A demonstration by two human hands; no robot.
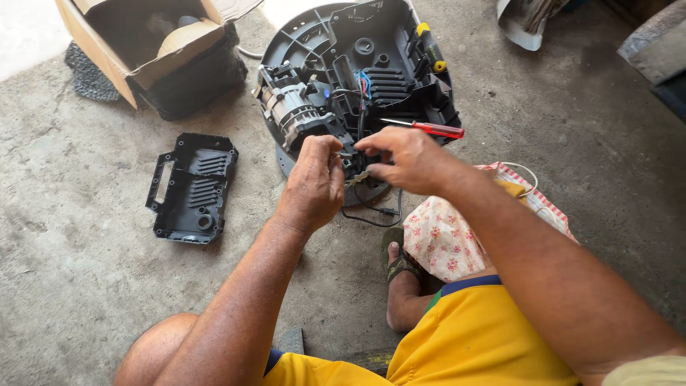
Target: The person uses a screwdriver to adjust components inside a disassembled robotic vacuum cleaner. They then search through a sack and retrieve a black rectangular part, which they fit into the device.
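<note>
Here both hands, left hand [312, 184] and right hand [404, 159], pinch a small black plastic connector block [351, 163] near the opened round black machine housing [357, 78], mid-dismantling; steady pulling seems needed.

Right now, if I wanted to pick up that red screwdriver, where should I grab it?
Probably by the red handle of the screwdriver, coming from the right. It lies flat across the open black machine housing, handle end poking out past the rim, thin metal shaft pointing left toward the wires. The right hand works just below it, so reach from above.
</note>
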